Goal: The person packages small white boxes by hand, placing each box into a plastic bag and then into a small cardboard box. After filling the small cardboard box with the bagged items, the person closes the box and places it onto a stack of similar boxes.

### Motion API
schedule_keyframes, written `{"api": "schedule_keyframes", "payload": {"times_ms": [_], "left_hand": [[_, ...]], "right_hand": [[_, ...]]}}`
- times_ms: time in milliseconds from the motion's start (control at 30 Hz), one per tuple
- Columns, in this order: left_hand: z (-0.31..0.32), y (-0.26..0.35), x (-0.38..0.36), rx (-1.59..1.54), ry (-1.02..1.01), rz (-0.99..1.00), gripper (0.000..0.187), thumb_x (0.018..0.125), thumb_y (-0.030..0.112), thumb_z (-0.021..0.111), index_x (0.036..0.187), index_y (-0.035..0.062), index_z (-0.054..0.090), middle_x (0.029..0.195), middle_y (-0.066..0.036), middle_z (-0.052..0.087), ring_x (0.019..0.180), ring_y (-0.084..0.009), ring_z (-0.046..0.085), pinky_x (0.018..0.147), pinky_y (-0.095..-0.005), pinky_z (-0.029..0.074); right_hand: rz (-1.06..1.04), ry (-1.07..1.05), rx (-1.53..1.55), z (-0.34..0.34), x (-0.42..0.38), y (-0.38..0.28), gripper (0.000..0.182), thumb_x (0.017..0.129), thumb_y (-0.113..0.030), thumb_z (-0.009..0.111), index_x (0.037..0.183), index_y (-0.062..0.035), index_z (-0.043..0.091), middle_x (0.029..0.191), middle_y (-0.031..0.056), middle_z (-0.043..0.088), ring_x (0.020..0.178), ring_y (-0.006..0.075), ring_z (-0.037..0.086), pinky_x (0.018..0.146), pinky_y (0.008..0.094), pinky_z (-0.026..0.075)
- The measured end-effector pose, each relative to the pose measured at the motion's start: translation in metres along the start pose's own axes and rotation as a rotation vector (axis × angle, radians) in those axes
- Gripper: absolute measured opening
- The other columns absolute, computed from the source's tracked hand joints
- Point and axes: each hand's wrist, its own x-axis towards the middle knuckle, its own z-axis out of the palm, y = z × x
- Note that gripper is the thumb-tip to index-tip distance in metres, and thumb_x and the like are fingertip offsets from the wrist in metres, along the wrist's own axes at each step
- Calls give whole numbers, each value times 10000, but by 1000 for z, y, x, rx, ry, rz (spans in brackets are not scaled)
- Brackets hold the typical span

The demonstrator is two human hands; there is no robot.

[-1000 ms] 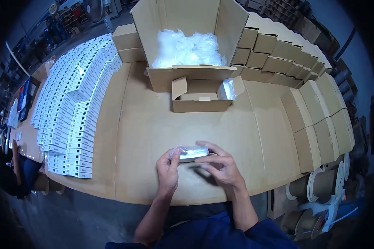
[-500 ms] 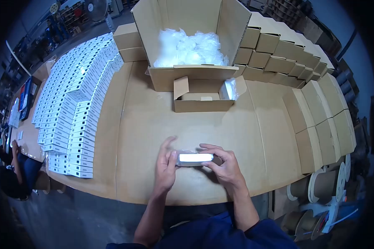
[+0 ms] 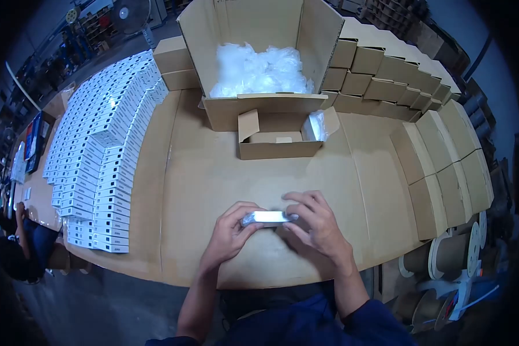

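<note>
A small white box [image 3: 269,217] in clear plastic wrap is held level just above the cardboard-covered table. My left hand [image 3: 230,233] is closed around its left end, thumb in front and fingers behind, with crinkled plastic at that end. At the right end, my right hand [image 3: 317,228] has its thumb at the lower corner and a finger at the upper edge, while the index finger is raised and slightly blurred. Beyond the hands stands an open brown carton [image 3: 279,151], with a plastic-wrapped pack [image 3: 315,127] upright at its right end.
Behind the carton, a large open cardboard box [image 3: 265,104] holds crumpled clear plastic. Many white boxes [image 3: 104,167] are stacked at left. Brown cartons [image 3: 380,89] line the back right and right edge. Cable spools [image 3: 450,256] stand below right. Another person [image 3: 26,236] is at far left.
My left fingers have gone from spread to closed around the box's left end. My right index finger has lifted off the box. The view has shifted slightly.
</note>
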Motion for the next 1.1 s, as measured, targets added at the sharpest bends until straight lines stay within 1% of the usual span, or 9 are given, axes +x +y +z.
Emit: {"api": "schedule_keyframes", "payload": {"times_ms": [67,100,267,300,400,433,633,867,1100], "left_hand": [[-4,2,8,24,-22,51,211,913,-29,697,1123,-45,683,1159,-107,637,1021,-162,617,866,-294,499],[-8,3,11,28,-34,59,225,911,-29,701,1135,-38,677,1180,-113,629,1049,-186,626,883,-310,514],[-14,-13,29,-129,-15,98,297,903,-35,703,1194,-14,646,1294,-132,568,1153,-243,621,930,-342,551],[-18,-13,36,-40,-2,96,426,912,-8,704,1320,25,586,1342,-140,525,1197,-262,590,949,-374,557],[-24,13,52,200,129,-22,569,923,2,687,1455,74,498,1372,-149,502,1229,-276,579,981,-396,545],[-30,10,57,389,117,48,640,925,37,695,1512,132,459,1370,-170,500,1228,-322,573,993,-420,542],[-45,-20,85,829,92,180,758,897,71,708,1575,199,396,1283,-168,546,1121,-358,578,955,-456,519],[-38,-38,100,954,102,169,803,896,121,719,1604,193,347,1232,-154,576,1072,-341,600,927,-459,522],[-33,-40,98,1042,107,114,816,901,182,727,1613,195,329,1108,-126,597,968,-302,615,813,-436,570]], "right_hand": [[-17,-159,-19,-5,2,2,212,810,-72,794,990,-51,684,1152,88,689,1008,307,669,851,415,569],[-117,-53,-2,-3,7,2,175,827,-60,774,975,-47,682,993,75,688,858,276,685,753,388,578],[-94,-77,60,-8,17,11,163,832,-30,766,971,-24,680,922,116,657,800,299,682,716,388,578],[-87,-47,68,-10,19,13,164,829,-19,765,970,-19,680,915,122,655,794,299,683,710,385,577],[-24,111,43,-18,31,22,159,833,24,768,954,1,668,865,127,650,713,262,690,641,350,586],[16,176,32,-20,36,27,154,839,27,767,950,3,663,858,123,652,696,251,689,624,343,587],[29,555,-203,-26,72,55,152,853,39,765,957,-2,662,829,99,629,675,215,683,566,309,614],[54,589,-290,-7,91,84,145,888,29,726,1012,2,656,868,126,634,701,243,688,556,318,629],[135,534,-387,7,100,119,120,888,-46,743,947,9,655,876,186,635,657,366,659,577,464,524]]}}
